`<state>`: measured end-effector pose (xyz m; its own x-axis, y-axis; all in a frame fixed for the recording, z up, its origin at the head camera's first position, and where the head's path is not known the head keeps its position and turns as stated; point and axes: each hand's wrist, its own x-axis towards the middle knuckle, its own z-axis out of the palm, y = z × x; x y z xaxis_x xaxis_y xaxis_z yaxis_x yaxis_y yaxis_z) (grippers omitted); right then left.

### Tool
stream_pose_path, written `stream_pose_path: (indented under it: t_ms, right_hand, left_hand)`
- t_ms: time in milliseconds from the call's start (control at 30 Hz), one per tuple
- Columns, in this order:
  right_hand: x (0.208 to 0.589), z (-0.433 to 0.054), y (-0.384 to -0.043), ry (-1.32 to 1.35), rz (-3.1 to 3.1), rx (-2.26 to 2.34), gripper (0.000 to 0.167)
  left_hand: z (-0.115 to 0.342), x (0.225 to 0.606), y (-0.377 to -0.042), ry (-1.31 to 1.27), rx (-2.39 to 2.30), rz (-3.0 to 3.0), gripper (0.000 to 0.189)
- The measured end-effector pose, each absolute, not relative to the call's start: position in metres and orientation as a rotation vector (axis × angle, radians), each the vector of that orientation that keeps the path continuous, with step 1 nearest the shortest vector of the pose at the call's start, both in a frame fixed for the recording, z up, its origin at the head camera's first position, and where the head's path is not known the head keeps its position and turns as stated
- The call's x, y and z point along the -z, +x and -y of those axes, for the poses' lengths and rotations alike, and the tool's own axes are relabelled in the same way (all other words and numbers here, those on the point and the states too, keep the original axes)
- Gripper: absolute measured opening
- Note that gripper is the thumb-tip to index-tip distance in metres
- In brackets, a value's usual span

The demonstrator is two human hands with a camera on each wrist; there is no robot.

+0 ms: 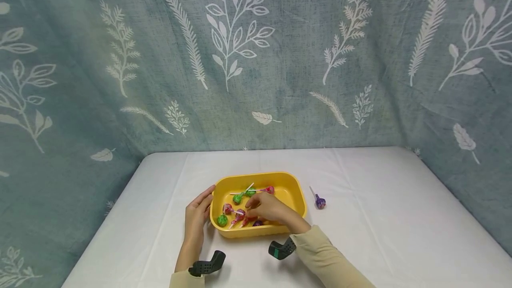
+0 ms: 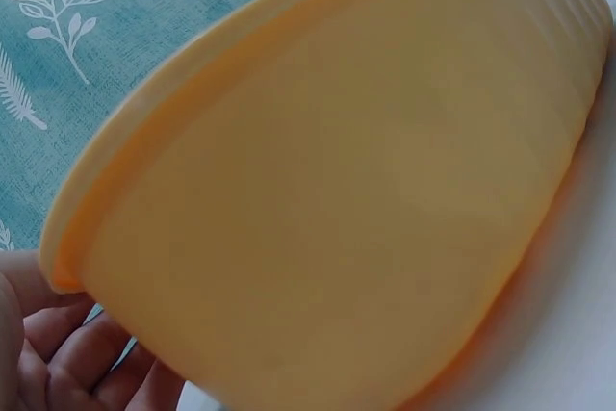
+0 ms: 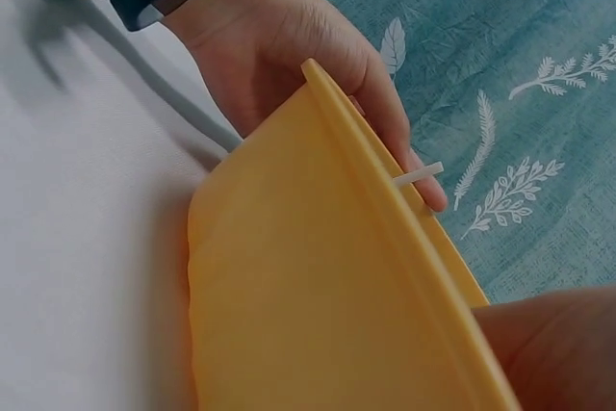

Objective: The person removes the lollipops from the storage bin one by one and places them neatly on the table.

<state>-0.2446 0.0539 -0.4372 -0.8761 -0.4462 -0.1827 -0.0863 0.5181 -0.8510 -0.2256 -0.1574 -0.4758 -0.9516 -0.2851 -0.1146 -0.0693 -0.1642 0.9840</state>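
Observation:
A yellow plastic tray (image 1: 294, 197) holds several wrapped lollipops: green (image 1: 237, 199), pink-red (image 1: 227, 208) and dark purple (image 1: 258, 223). My left hand (image 1: 195, 220) rests along the tray's left end, its fingertips at the rim near the far corner. In the left wrist view, those fingers (image 2: 82, 358) show beyond the tray wall. My right hand (image 1: 267, 208) reaches over the near right side into the tray. Its fingertips point down among the lollipops beside a white stick; I cannot tell whether they pinch one. The tray wall hides most of this hand in the right wrist view.
One purple lollipop (image 1: 320, 202) lies outside the tray on the white tablecloth (image 1: 368, 217), to the right. A patterned blue-green curtain (image 1: 288, 66) hangs behind the table. Each wrist wears a black camera (image 1: 208, 264). A white stick (image 3: 419, 175) pokes above the tray's rim.

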Motion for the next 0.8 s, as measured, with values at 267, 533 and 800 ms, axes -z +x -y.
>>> stream_pose_path:
  t_ms: [267, 533, 800]
  right_hand:
    - [0.438, -0.054, -0.245, -0.453, -2.414, 1.282, 0.017]
    - [0.436, -0.057, -0.247, -0.490, -2.486, 1.256, 0.013]
    - [0.431, -0.070, -0.248, -0.470, -2.555, 1.267, 0.013]
  left_hand:
    - [0.157, 0.475, -0.225, 0.401, 2.236, 1.948, 0.034]
    - [0.158, 0.477, -0.226, 0.404, 2.242, 1.937, 0.034]
    - [0.157, 0.477, -0.226, 0.400, 2.234, 1.951, 0.035]
